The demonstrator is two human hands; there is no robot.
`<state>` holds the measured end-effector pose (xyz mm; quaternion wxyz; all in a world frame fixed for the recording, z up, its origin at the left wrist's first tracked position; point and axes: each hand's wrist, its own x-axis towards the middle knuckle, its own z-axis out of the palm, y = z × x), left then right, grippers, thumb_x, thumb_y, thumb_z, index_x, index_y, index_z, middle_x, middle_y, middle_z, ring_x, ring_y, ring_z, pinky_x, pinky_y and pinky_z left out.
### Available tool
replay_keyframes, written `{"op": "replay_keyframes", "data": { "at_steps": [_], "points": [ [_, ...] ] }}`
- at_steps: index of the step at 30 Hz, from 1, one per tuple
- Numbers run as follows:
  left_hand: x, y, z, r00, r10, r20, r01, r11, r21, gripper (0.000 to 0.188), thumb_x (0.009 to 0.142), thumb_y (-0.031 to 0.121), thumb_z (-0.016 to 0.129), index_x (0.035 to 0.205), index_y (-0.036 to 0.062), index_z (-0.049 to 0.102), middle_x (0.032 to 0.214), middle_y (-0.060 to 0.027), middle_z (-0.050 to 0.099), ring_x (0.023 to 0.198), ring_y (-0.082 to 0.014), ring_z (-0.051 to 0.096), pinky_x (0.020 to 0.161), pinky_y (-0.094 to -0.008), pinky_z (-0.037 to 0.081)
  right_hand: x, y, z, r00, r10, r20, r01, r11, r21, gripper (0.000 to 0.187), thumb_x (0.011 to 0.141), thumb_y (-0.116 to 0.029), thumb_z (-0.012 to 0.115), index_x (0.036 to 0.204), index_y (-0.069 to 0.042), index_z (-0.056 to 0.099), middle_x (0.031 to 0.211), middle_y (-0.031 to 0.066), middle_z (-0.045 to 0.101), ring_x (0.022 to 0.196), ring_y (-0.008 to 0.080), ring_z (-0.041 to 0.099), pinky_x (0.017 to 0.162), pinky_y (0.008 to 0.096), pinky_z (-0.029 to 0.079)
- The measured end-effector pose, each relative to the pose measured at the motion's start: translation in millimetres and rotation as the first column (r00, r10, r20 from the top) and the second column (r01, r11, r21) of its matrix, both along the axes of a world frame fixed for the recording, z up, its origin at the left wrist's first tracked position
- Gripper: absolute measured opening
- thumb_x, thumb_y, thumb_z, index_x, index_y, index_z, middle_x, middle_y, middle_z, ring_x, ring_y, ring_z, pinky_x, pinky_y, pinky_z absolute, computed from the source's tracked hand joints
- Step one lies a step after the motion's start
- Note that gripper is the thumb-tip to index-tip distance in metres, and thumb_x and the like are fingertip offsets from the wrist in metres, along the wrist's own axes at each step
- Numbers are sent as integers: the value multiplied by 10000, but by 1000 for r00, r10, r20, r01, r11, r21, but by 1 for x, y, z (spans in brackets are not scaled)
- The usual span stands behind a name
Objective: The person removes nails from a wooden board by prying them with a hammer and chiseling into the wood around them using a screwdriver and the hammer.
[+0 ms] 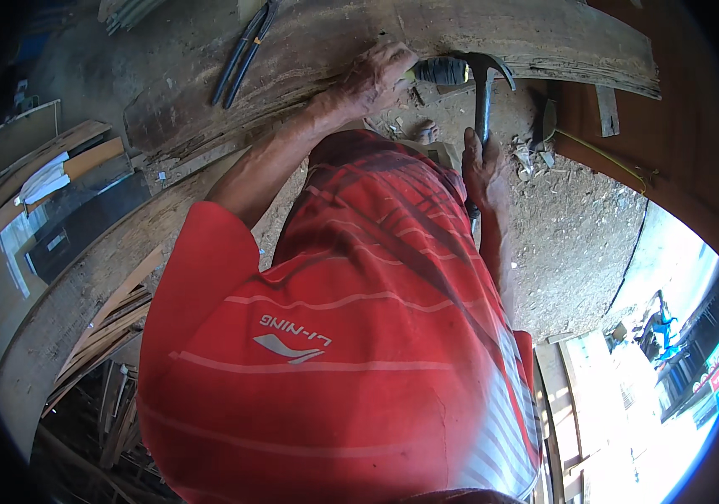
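Observation:
My left hand (380,76) is closed around the yellowish end of a short tool with a black-wound handle (441,71); its working end is hidden by the hand. It lies close along the edge of a weathered wooden plank (536,32). My right hand (484,168) grips the shaft of a claw hammer (484,97). The hammer's head is up against the free end of the black-wound handle, though whether they touch I cannot tell. Farther left on the plank rests a long-handled pair of pliers or cutters (240,59) with dark handles.
Wood chips and dust cover the ground (578,235) beyond my right arm. A brown panel (679,151) stands at the right with a yellow cord (603,155) by it. Boards (82,277) and scrap wood lie at left; bright slats (565,395) are at lower right.

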<state>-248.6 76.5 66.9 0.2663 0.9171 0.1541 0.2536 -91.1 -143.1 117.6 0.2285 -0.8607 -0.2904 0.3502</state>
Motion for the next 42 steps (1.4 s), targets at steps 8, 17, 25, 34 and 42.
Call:
{"op": "replay_keyframes", "data": {
  "at_steps": [8, 17, 25, 34, 42],
  "points": [
    [10, 20, 28, 963, -182, -197, 146, 972, -184, 334, 824, 76, 763, 1098, 18, 582, 1064, -164, 631, 1049, -386, 630, 880, -466, 527, -1, 0, -3, 1000, -14, 27, 11, 993, 120, 565, 1033, -538, 486, 1041, 17, 588, 846, 305, 616, 829, 501, 610, 732, 520, 472],
    [11, 20, 19, 964, -150, -219, 119, 982, -149, 329, 830, 114, 767, 1086, 19, 584, 1039, -172, 630, 1017, -387, 635, 868, -481, 525, 2, -5, -14, 999, -26, 26, 21, 985, 172, 553, 1031, -527, 506, 1016, 18, 600, 765, 241, 592, 739, 406, 595, 698, 496, 468],
    [0, 15, 3, 985, -173, -13, 173, 985, 19, 434, 761, 29, 789, 1121, 18, 548, 1072, -166, 600, 1032, -389, 607, 868, -474, 520, 3, -5, -19, 996, 9, 92, -21, 991, 130, 569, 1030, -545, 498, 1026, 16, 594, 826, 246, 602, 771, 413, 596, 702, 498, 470],
    [-11, 5, 15, 998, -51, 36, 53, 997, -62, 393, 776, 9, 777, 1109, 22, 569, 990, -170, 613, 942, -396, 625, 795, -471, 531, 4, -3, -4, 999, -8, 46, 2, 993, 120, 483, 1043, -476, 496, 1066, -1, 585, 887, 290, 625, 852, 482, 622, 735, 522, 477],
    [-9, 16, 15, 996, -45, 79, 61, 976, -209, 351, 782, 95, 850, 1035, -15, 632, 943, -159, 628, 856, -357, 643, 759, -430, 528, 17, -7, -9, 999, 28, 20, -31, 991, 132, 463, 1028, -451, 528, 1063, 6, 593, 906, 286, 643, 884, 475, 643, 755, 520, 484]
  ]
}}
